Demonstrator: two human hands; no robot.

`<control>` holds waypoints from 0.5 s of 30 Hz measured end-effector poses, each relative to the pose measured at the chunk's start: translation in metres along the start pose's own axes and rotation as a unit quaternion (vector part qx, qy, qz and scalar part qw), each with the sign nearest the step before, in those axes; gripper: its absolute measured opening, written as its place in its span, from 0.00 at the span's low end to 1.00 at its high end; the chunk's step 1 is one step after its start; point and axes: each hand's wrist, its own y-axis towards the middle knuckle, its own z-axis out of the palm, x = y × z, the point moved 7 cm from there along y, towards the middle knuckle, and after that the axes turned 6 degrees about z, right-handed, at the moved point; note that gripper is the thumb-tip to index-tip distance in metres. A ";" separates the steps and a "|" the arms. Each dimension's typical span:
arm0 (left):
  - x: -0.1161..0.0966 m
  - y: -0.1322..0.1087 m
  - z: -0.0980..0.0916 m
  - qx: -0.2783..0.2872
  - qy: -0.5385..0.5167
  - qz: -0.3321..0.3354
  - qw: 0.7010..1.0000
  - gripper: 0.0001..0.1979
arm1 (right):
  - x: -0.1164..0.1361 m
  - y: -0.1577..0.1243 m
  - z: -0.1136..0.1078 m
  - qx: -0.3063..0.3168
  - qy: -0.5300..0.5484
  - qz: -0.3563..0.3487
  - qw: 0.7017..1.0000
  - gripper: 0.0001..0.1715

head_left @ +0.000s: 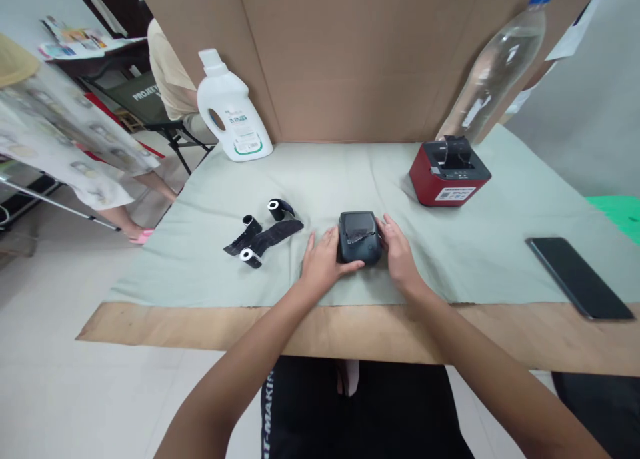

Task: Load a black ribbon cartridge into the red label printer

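A small dark portable printer (361, 249) sits on the cloth between my two hands, with a strip of dark paper at its top cover. My left hand (323, 255) is against its left side, the thumb along its front edge. From the right, my right hand (397, 249) presses its fingers to the printer's side. Left of my hands lie three small dark paper rolls (251, 223), with a loose dark strip (277, 235) among them. The printer's underside and some fingertips are hidden.
A red and black desktop printer (450, 175) is at the right. A water bottle (500, 72) and a white detergent bottle (235, 112) stand by the cardboard panel (350, 79). A phone (580, 277) lies near the table's wooden edge (200, 325). Two people are at the left.
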 end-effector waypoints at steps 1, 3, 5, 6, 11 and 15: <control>0.000 0.001 -0.001 -0.004 -0.016 -0.006 1.000 0.52 | 0.001 -0.003 -0.003 -0.023 0.009 -0.002 1.000 0.55; 0.000 0.003 -0.002 -0.004 -0.046 -0.008 0.999 0.51 | 0.005 -0.007 -0.008 -0.054 0.020 -0.009 0.998 0.52; -0.001 0.004 -0.003 -0.001 -0.065 -0.001 0.998 0.51 | 0.010 -0.008 -0.009 -0.048 0.018 -0.026 0.998 0.50; -0.001 0.005 -0.004 0.001 -0.071 0.000 0.997 0.51 | 0.011 -0.006 -0.009 -0.035 0.021 -0.027 0.999 0.51; 0.001 0.005 -0.004 0.014 -0.089 -0.010 0.996 0.53 | 0.015 0.022 -0.002 0.067 0.040 -0.010 0.997 0.60; 0.002 0.005 -0.003 0.020 -0.097 -0.013 0.995 0.54 | 0.017 0.045 0.001 0.110 0.016 -0.002 0.994 0.60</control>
